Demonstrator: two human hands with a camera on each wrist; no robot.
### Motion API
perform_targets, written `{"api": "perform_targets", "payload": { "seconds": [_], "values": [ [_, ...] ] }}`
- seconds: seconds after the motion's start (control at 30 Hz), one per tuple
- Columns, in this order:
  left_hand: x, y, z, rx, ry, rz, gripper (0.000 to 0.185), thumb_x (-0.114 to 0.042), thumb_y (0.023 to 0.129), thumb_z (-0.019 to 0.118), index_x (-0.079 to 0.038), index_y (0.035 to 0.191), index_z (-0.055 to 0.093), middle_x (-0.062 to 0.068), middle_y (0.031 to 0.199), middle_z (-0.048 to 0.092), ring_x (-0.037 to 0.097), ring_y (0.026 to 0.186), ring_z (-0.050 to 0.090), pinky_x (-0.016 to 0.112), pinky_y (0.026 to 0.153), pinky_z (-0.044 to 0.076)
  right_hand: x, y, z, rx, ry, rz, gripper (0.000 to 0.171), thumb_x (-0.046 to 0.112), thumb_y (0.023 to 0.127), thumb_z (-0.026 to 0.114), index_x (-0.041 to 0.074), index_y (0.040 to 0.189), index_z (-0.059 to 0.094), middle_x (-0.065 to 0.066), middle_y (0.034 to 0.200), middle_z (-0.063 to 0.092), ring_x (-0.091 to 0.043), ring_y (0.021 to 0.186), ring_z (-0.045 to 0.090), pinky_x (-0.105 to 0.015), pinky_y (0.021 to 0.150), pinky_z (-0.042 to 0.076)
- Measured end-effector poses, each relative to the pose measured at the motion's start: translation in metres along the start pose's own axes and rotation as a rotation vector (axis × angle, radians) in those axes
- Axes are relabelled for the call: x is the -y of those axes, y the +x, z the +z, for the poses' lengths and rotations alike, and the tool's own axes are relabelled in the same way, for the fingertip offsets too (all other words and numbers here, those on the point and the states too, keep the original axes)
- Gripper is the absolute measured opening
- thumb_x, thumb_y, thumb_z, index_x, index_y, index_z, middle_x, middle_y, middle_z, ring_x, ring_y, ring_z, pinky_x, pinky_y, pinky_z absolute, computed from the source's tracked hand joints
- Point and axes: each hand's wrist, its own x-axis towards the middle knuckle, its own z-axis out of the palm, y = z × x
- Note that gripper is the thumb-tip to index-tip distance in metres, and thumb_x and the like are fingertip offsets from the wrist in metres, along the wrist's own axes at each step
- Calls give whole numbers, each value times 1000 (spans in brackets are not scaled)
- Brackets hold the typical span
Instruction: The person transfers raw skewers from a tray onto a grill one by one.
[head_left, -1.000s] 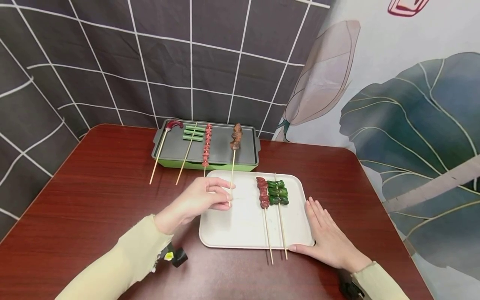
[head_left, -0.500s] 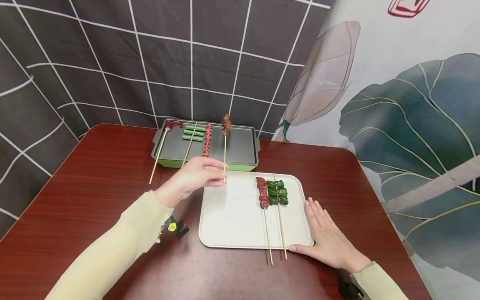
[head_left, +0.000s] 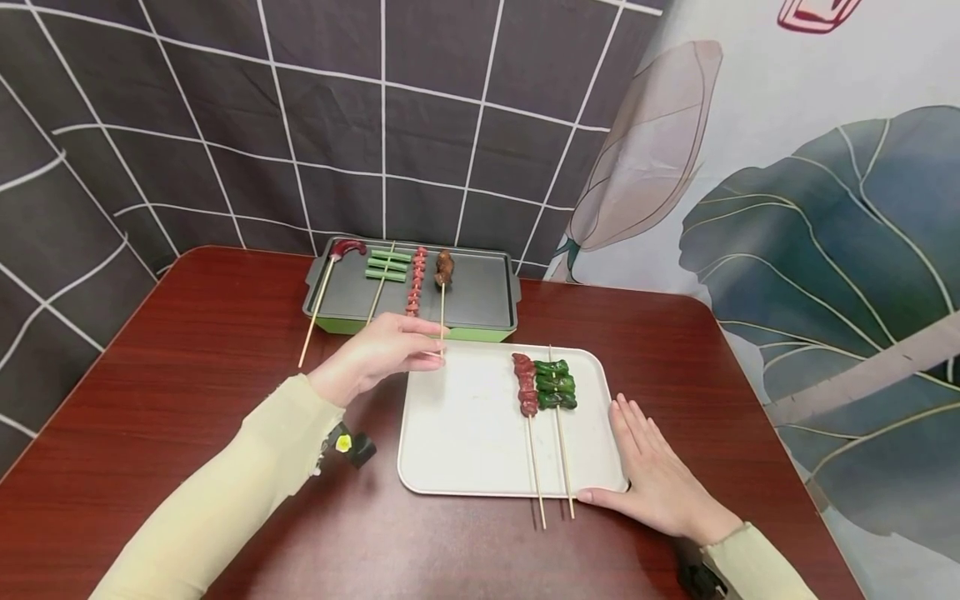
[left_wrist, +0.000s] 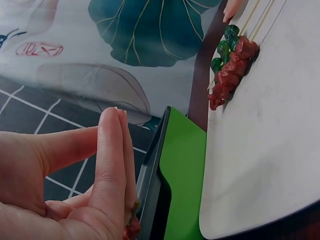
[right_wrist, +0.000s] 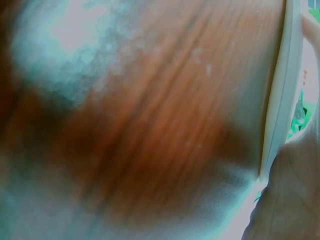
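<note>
My left hand point(head_left: 382, 350) pinches the lower stick of a brown meat skewer point(head_left: 444, 268), whose meat end overlaps the grey griddle pan point(head_left: 487, 292). In the left wrist view, the fingers of that hand point(left_wrist: 107, 175) hide the held stick. My right hand point(head_left: 663, 483) rests at the right edge of the white tray point(head_left: 465, 450), its thumb at the near corner and its fingers spread along the side. On the tray lie a dark red meat skewer point(head_left: 527, 387) and a green vegetable skewer point(head_left: 556, 385), side by side, with sticks reaching over the near rim.
The pan's left half bears a dark red curved skewer point(head_left: 348, 247), a green-stalk skewer point(head_left: 387, 265) and a thin pink-red skewer point(head_left: 417, 279). Their sticks point toward me. Its green base point(left_wrist: 185, 165) stands close behind the tray. A tiled-pattern cloth point(head_left: 427, 125) rises behind the table.
My left hand has moved away from me and slightly left with the brown skewer, whose meat end has come down beside the pink-red one. The right hand has stayed at the tray's edge.
</note>
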Motion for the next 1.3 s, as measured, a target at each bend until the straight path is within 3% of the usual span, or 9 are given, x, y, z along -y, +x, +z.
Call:
{"api": "perform_targets", "payload": {
  "seconds": [0.27,0.47,0.63,0.83,1.03,1.3],
  "values": [
    [-2,-2,-1,-18,63,-2,49,1,99,62,14,144,46,32,138,54,27,103,70,32,89,60,0,0,0,1,-1,3,126,81,80,63,-5,159,17,-24,165,15,-40,151,14,-57,122,20],
    [-1,-8,-2,-25,89,-6,47,-3,99,65,13,141,51,29,130,61,39,112,66,33,87,60,-1,0,1,-3,-2,-2,126,80,80,63,-5,159,16,-23,165,14,-40,151,14,-57,122,20],
    [3,-13,-2,-37,127,17,46,-4,97,69,13,137,55,24,121,67,33,101,71,34,85,61,-2,0,1,2,-1,-2,126,80,80,63,-5,159,16,-23,166,14,-40,151,13,-58,121,21],
    [4,-22,-2,-41,204,51,46,-10,96,72,10,135,59,23,122,67,33,98,72,35,82,62,-2,0,1,4,-1,1,126,80,80,63,-6,159,16,-24,165,14,-40,151,13,-58,121,20],
    [1,-30,0,-56,213,73,42,-13,95,73,6,131,64,19,119,69,35,99,72,34,82,62,-2,0,1,9,4,6,126,80,80,63,-5,159,15,-23,166,13,-40,151,12,-58,122,20],
    [6,-37,15,10,163,83,40,-14,95,73,7,128,65,17,117,71,37,102,70,37,88,61,-2,0,1,9,6,7,126,80,80,63,-5,159,15,-23,166,12,-39,152,11,-58,122,19]
  ]
}}
